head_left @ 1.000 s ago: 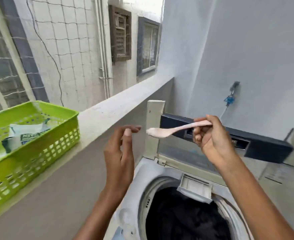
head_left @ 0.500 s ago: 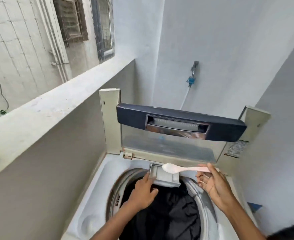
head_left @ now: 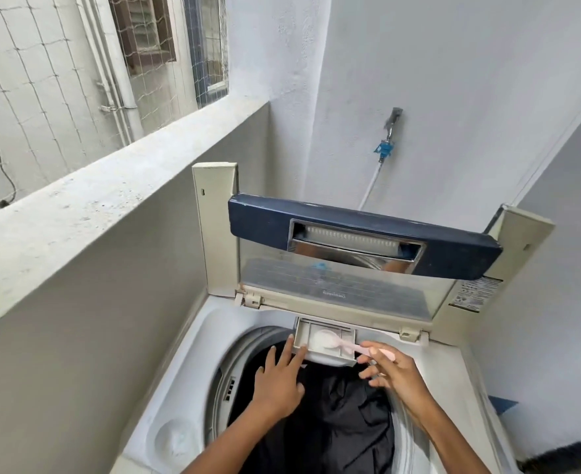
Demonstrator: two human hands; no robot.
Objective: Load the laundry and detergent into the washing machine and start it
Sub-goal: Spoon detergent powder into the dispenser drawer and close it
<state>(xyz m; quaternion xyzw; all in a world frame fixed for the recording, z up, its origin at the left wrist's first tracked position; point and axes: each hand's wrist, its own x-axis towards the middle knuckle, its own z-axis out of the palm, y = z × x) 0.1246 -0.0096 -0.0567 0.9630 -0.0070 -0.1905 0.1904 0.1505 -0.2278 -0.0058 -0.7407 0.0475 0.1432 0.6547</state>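
Note:
The top-loading washing machine (head_left: 183,388) stands with its lid (head_left: 360,241) folded upright. Dark laundry (head_left: 343,425) fills the drum. At the drum's back rim the detergent drawer (head_left: 345,331) is pulled out, with white powder in its left compartment. My right hand (head_left: 398,374) pinches the handle of a pink spoon (head_left: 345,344), whose bowl lies in that powder. My left hand (head_left: 278,381) is spread, fingertips touching the drawer's left front corner.
A concrete parapet ledge (head_left: 87,203) runs along the left, close to the machine. A tap with a blue fitting and white hose (head_left: 384,145) is on the back wall. A grey wall closes the right side.
The view swung from the ledge down to the machine. My right hand lowered the spoon into the drawer and white powder now lies there. My left hand stayed at the drawer's corner.

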